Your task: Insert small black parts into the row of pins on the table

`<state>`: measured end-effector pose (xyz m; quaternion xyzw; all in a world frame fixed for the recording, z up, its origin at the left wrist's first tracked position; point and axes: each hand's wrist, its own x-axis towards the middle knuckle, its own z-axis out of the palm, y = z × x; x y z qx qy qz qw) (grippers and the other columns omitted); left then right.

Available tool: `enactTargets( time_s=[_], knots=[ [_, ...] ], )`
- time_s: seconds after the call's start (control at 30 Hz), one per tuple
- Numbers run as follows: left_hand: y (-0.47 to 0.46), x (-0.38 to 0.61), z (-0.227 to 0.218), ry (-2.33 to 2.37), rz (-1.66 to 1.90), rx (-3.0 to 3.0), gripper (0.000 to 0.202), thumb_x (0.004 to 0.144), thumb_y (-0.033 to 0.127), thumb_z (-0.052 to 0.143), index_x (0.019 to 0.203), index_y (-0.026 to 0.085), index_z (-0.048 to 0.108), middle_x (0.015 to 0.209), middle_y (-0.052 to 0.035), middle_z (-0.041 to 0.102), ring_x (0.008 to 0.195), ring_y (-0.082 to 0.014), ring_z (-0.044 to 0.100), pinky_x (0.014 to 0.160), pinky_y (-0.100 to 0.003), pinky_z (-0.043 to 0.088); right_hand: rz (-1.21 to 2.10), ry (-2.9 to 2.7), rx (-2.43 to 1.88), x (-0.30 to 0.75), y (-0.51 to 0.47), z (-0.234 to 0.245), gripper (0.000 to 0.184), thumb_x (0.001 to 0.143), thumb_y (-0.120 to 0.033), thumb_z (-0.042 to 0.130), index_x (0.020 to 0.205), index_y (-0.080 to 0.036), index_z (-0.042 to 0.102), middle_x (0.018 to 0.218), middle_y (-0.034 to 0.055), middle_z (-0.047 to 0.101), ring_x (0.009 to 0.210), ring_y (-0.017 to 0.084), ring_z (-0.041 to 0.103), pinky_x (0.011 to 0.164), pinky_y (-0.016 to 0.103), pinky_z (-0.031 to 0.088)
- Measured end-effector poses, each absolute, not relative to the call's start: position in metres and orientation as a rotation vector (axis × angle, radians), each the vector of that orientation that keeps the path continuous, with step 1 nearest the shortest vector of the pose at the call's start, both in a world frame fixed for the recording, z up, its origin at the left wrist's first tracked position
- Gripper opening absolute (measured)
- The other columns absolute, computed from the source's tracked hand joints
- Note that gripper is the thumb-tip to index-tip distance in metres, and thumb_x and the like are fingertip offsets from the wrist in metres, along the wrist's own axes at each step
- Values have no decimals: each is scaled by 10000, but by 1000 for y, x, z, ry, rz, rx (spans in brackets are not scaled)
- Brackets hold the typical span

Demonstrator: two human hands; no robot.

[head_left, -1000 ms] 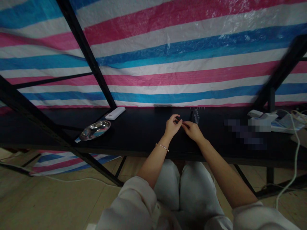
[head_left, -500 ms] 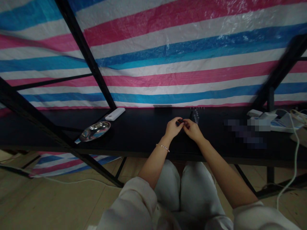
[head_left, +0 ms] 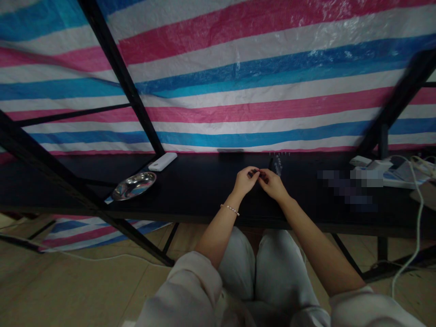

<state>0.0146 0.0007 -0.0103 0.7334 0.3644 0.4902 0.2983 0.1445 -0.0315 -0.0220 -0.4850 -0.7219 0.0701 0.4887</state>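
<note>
My left hand (head_left: 244,180) and my right hand (head_left: 271,184) meet over the middle of a black table (head_left: 190,190). Their fingertips pinch together on a small dark item (head_left: 255,172) that I cannot make out. A bead bracelet (head_left: 230,209) sits on my left wrist. Just beyond my right hand stands a small rack with upright pins (head_left: 277,163).
A shiny metal dish (head_left: 134,185) and a white power bank (head_left: 163,161) lie on the table's left. White boxes and a white cable (head_left: 391,175) crowd the right end. Black frame bars (head_left: 119,77) cross in front of a striped tarpaulin (head_left: 255,81).
The fingers of both hands have drawn closer on the small item. The view has shifted only slightly.
</note>
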Motion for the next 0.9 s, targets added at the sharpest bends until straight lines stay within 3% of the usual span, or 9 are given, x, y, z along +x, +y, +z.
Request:
enactTargets(
  time_s=[0.2,0.5,0.7,0.9],
  knots=[
    [-1,14,-8,922,1206,1824,190,728,247,567,860,127,632,695,-15,598,497,-47,471,460,-162,360,164,-1716,-1178,143,-34,-20,283,745,-212,479,1011,-143,545,944,116,613,729,172,588,676,333,494],
    [-2,15,-11,929,1044,1791,209,718,293,593,830,117,595,609,19,559,390,-31,416,381,-159,307,269,-1734,-1105,143,-37,-20,517,690,-105,444,1202,-167,417,1043,113,561,716,148,584,665,316,496],
    [2,16,-14,1006,1109,1928,130,703,249,608,745,126,607,626,-2,585,527,-77,498,509,-189,391,309,-1734,-1098,142,-37,-19,532,671,-93,438,1197,-164,415,1051,107,546,666,125,564,621,287,485],
    [6,12,-20,1283,1101,2045,76,694,196,608,750,151,632,702,-34,618,629,-119,542,623,-241,418,67,-1612,-1171,146,-39,-12,368,678,-86,404,1018,-172,517,890,65,585,596,120,518,600,284,462]
  ],
)
